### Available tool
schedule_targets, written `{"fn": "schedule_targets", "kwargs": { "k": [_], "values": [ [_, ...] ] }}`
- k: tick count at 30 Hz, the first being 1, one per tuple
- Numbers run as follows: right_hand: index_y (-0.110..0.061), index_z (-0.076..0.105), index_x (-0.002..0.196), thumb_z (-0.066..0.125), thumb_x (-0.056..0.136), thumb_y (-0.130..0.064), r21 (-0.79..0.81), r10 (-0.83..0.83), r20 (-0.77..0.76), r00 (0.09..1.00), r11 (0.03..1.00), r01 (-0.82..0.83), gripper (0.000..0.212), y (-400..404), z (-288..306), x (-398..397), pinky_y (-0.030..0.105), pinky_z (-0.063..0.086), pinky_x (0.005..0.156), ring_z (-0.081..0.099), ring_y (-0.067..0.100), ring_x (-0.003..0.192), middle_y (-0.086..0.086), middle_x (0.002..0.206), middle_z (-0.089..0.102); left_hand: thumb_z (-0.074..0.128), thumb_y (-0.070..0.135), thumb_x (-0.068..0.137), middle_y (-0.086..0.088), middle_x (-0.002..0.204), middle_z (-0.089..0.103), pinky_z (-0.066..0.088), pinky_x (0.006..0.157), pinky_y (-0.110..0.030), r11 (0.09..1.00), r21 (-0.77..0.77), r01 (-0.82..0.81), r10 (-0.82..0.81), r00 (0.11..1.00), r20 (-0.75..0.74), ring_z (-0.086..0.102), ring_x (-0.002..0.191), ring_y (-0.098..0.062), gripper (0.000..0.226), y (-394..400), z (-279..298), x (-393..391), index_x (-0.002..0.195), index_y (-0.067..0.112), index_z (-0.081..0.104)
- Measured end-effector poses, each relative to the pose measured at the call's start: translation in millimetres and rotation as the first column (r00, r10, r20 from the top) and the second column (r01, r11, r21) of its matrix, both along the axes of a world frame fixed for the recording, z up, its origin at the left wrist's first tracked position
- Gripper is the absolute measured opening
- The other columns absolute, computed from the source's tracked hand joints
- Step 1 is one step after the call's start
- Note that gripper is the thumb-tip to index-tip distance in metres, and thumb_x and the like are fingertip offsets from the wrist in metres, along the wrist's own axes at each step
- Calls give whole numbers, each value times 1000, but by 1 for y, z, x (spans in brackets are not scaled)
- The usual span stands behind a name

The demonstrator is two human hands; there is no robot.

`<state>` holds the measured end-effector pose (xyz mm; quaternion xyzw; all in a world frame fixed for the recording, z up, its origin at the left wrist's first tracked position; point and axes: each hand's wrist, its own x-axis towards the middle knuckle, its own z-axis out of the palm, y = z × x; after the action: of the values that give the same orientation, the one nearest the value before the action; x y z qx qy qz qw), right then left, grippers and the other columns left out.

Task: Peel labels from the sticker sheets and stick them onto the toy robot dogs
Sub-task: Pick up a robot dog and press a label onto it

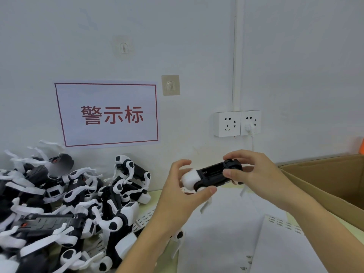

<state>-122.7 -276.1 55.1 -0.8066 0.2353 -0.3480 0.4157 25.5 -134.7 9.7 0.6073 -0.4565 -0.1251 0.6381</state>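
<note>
While both hands work up in the air, this is how it looks:
toy dog (213,174): black and white, belly up, held above the sticker sheets (232,223) on the surface
left hand (183,192): fingers and thumb curled around its white end
right hand (250,170): pinching the black end
pile of toy dogs (65,205): heaped on the left
cardboard box (334,180): open, far right
wall sign (108,114): red characters

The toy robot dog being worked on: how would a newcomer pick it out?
Below the white double wall socket, both hands hold one black-and-white plastic toy robot dog in the air. Unlike the heaped dogs at left, it alone is lifted, gripped by left hand and right hand.
</note>
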Motion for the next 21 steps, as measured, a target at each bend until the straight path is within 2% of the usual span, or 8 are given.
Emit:
{"fn": "schedule_targets", "kwargs": {
  "k": [2, 4, 6, 9, 12, 14, 17, 21],
  "values": [
    [-25, 72, 107, 73, 89, -20, 192, 20, 53, 998, 981, -30, 19, -6, -1, 0, 28, 49, 77, 68, 15, 76, 3, 104, 75, 90, 31, 66, 20, 116, 66, 52, 86, -20, 1000, 6, 6, -6, 1000, 29, 63, 107, 1, 69, 2, 0, 1, 120, 46, 51],
    [-13, 69, 115, 67, 93, -13, 426, 98, 133, 986, 893, -146, 22, -11, -5, 1, 29, 54, 73, 70, 20, 80, 13, 104, 76, 90, 24, 72, 21, 116, 67, 49, 92, -24, 1000, -12, 0, 1, 996, 86, 61, 113, 1, 63, 1, 1, 2, 120, 43, 55],
    [-5, 64, 121, 63, 95, -12, 551, 183, 181, 966, 795, -254, 27, -12, -11, 2, 27, 57, 70, 73, 23, 88, 16, 109, 74, 87, 25, 75, 19, 114, 68, 52, 93, -30, 999, -34, 9, -5, 993, 114, 64, 111, -6, 50, 1, 3, 0, 116, 40, 61],
    [-6, 67, 123, 60, 93, -27, 555, 315, 129, 940, 763, -332, 37, -13, -19, 4, 30, 53, 79, 68, 31, 103, 17, 120, 70, 83, 24, 80, 17, 110, 68, 57, 88, -32, 997, -79, 10, -1, 994, 106, 69, 103, -14, 40, 0, 3, -3, 112, 39, 62],
    [-11, 70, 121, 58, 91, -43, 503, 343, 37, 939, 805, -314, 46, -11, -20, 4, 29, 48, 74, 66, 38, 105, 17, 112, 66, 78, 24, 86, 10, 109, 68, 54, 73, -17, 993, -116, 3, 0, 1000, 23, 71, 91, -10, 46, -2, 2, -3, 119, 44, 54],
    [-8, 67, 124, 57, 91, -47, 506, 348, 56, 936, 798, -327, 52, -10, -20, 4, 29, 51, 72, 63, 35, 97, 20, 104, 60, 69, 26, 93, 3, 111, 67, 50, 67, -13, 993, -114, 29, -30, 1000, -5, 69, 83, -7, 42, -2, 3, -4, 122, 48, 47],
    [-5, 62, 130, 59, 85, -48, 530, 369, 136, 919, 757, -382, 63, -8, -19, 3, 30, 50, 75, 53, 24, 87, 13, 94, 52, 55, 29, 100, 3, 114, 67, 50, 70, -10, 994, -98, 48, -50, 999, -16, 67, 88, -5, 36, -3, 2, -3, 125, 51, 43],
    [-8, 64, 129, 64, 80, -43, 507, 395, 186, 900, 746, -432, 60, -6, -17, 3, 38, 45, 88, 59, 24, 90, 13, 107, 58, 44, 35, 104, 1, 113, 70, 55, 73, -15, 995, -96, 25, -35, 994, -102, 69, 91, -5, 33, -6, -1, 0, 133, 49, 37]
  ]
}}
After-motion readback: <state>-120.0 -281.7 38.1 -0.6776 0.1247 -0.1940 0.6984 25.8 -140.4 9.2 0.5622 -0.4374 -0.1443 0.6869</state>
